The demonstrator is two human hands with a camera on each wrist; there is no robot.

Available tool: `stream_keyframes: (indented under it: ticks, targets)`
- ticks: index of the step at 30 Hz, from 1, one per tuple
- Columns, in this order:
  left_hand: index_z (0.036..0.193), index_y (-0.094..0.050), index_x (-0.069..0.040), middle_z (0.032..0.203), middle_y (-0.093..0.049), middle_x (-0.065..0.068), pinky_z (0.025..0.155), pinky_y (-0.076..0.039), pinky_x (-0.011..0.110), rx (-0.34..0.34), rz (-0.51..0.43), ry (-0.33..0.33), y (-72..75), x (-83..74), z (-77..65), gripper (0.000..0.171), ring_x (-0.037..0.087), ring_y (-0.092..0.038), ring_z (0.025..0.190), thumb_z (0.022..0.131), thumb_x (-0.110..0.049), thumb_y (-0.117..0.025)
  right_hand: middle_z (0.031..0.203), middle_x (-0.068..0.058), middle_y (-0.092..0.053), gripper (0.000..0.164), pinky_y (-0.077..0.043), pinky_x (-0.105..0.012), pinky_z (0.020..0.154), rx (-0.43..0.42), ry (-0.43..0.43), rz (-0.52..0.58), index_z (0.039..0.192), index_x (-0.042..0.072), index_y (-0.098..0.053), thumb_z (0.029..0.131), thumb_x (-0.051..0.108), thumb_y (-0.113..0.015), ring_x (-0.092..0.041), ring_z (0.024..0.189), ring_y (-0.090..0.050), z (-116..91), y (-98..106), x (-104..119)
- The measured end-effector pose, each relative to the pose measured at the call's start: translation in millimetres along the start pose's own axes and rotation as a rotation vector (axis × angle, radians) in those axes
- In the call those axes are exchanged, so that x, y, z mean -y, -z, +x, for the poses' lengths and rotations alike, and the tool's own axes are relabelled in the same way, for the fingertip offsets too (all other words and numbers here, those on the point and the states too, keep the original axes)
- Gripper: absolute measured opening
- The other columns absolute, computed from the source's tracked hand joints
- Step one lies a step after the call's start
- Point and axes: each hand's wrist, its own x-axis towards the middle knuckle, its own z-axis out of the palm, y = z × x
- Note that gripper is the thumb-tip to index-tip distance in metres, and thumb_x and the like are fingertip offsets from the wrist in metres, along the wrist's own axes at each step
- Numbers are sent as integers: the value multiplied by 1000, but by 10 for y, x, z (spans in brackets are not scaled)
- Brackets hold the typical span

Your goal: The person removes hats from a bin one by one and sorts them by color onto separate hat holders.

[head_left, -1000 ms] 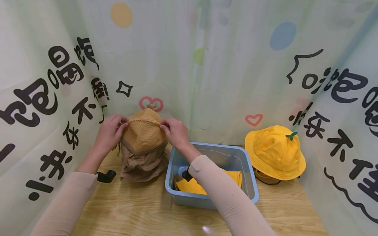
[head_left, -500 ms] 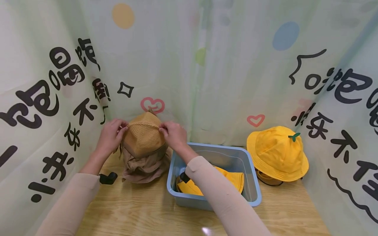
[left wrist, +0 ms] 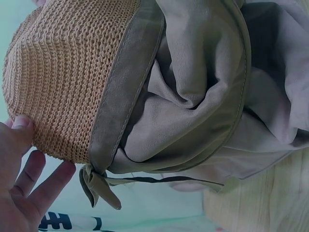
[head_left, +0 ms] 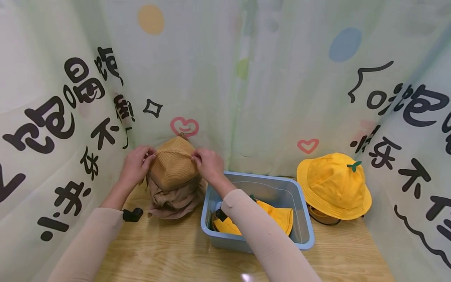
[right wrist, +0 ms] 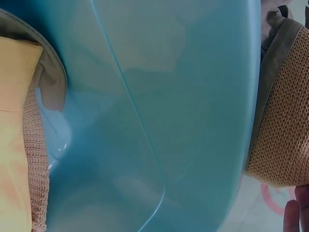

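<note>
A sun hat (head_left: 172, 168) with a tan woven crown and a draped brown cloth brim stands at the left of the table. My left hand (head_left: 135, 166) pinches the crown's left side between thumb and fingers. On the crown's opposite side, my right hand (head_left: 209, 164) pinches the weave. In the left wrist view, a cloth bow (left wrist: 99, 186) hangs at the hat's band, and the thumb presses the woven crown (left wrist: 67, 82). The right wrist view shows only fingertips (right wrist: 297, 212) at the crown's lower edge. What supports the hat from inside is hidden.
A blue plastic bin (head_left: 260, 176) stands right of the hat, beneath my right forearm. Inside lie a folded yellow hat (head_left: 278, 217) and another woven piece (right wrist: 36, 159). A yellow bucket hat (head_left: 334, 184) with a green sprout sits farther right. Printed curtains (head_left: 211, 78) enclose the table (head_left: 169, 250).
Both hands keep their pinch on the sun hat's crown. The whole scene has shifted slightly right and down in the head view; the hat itself looks nearly unchanged.
</note>
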Motion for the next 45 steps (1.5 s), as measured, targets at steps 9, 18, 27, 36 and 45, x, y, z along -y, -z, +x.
stream_keyframes:
  ticks: [9,18,27,36,45]
  targets:
    - [97,-65,0,94,-65,18,75,-50,50,23,8,14,-72,82,-54,7,34,-61,84,96,-6,-65,98,8,-75,12,-55,-39,70,19,0,-16,98,24,-75,95,33,-68,-15,89,-71,-30,-88,-35]
    - [113,-67,-1,107,-66,19,80,-48,53,-23,62,-66,-123,41,-84,22,38,-60,90,95,-13,-68,103,6,-75,18,-56,-37,71,-24,9,4,108,24,-76,95,34,-68,-16,91,-71,-42,-82,-38]
    - [144,-52,-6,147,-47,23,98,-47,58,-29,277,-458,-248,-90,-239,69,47,-46,132,103,-58,-36,103,7,-73,22,-56,-32,70,-105,226,-60,111,23,-77,93,34,-71,-14,88,-71,-107,-80,3]
    - [150,-46,-7,155,-39,21,110,-38,57,11,338,-479,-353,-44,-293,66,47,-38,139,106,-54,-29,112,4,-73,31,-58,-33,76,-123,302,-123,124,22,-73,94,29,-70,-16,96,-71,-133,-172,4]
    - [152,-40,-2,155,-37,25,114,-31,57,-31,327,-476,-405,28,-336,69,47,-32,142,106,-53,-32,132,-5,-65,45,-54,-36,93,-90,412,-138,138,16,-61,96,30,-68,-22,114,-66,-191,-192,15]
